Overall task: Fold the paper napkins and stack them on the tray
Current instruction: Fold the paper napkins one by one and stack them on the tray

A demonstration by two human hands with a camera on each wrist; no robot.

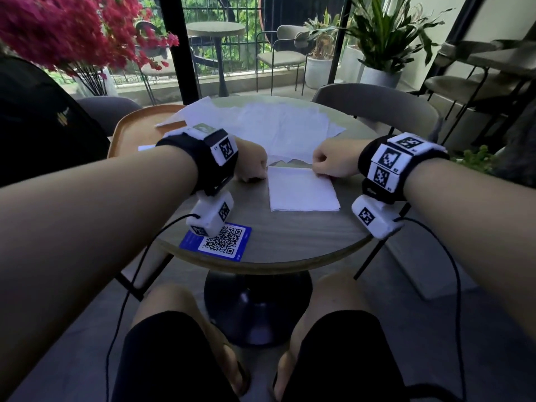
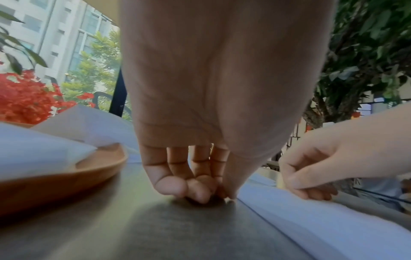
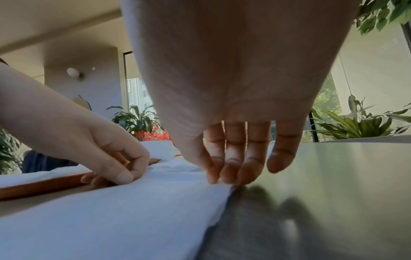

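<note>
A white folded napkin lies flat on the round table, near its middle. My left hand pinches its far left corner, fingers curled down onto the tabletop. At the far right corner my right hand pinches the napkin's edge between thumb and fingers. An orange wooden tray sits at the table's left, just beyond my left wrist, with white napkin paper lying in it. A loose pile of unfolded napkins covers the table's far half.
A blue card with a QR code lies near the front edge of the table. Grey chairs stand left and right of it. Cables hang from both wrist cameras. A black pillar and potted plants stand beyond.
</note>
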